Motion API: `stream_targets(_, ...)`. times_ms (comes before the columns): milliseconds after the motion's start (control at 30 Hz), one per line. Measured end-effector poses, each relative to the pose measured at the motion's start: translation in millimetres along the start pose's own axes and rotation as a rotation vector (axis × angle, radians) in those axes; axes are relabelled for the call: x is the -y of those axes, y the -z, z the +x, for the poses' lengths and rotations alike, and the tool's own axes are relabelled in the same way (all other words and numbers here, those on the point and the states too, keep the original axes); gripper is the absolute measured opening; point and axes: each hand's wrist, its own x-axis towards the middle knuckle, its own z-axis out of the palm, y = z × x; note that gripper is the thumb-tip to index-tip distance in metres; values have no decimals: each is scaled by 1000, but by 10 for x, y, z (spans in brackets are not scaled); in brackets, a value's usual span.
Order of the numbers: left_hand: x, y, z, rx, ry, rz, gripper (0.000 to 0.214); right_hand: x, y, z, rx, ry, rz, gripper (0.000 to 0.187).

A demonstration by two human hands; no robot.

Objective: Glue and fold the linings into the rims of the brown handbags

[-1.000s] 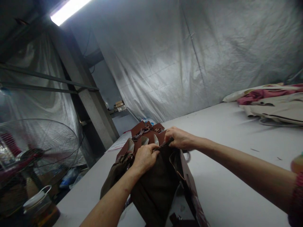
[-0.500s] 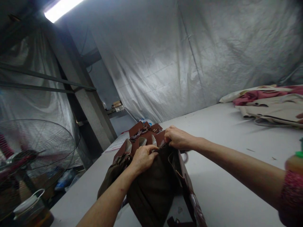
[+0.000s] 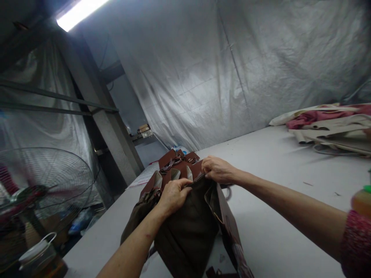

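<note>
A brown leather-like bag with a dark olive lining stands gaping on the white table, its inside facing me. My left hand pinches the top edge of the lining, thumb toward the middle. At the rim further right, my right hand has its fingers closed on the same edge. The bag's right side panel hangs outward, with a zip along its border. Just beyond the hands sit several more brown bags, pale lining showing in some. What lies under my fingers is hidden.
Beige and dark pink fabric pieces are piled at the table's right, with part of another person's hand at the frame edge. A lidded jar stands at lower left near a fan. A green-capped bottle is at far right.
The bag's right side panel has swung slightly, showing more of its face. Both hands keep their hold on the rim and have barely moved.
</note>
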Motion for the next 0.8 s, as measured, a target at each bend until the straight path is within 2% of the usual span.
stream_targets(133, 30, 2, -7, -13, -4, 7, 29, 42, 18, -33, -1, 9, 56, 20)
stream_targets(333, -26, 9, -15, -11, 25, 14, 29, 120, 64, -86, 65, -30, 86, 26)
stream_targets(600, -46, -21, 14, -4, -17, 29, 29, 266, 70, -13, 131, -5, -39, 8)
stream_targets(800, -40, -61, 33, -38, -16, 79, 29, 240, -18, 9, 24, 117, -13, 15)
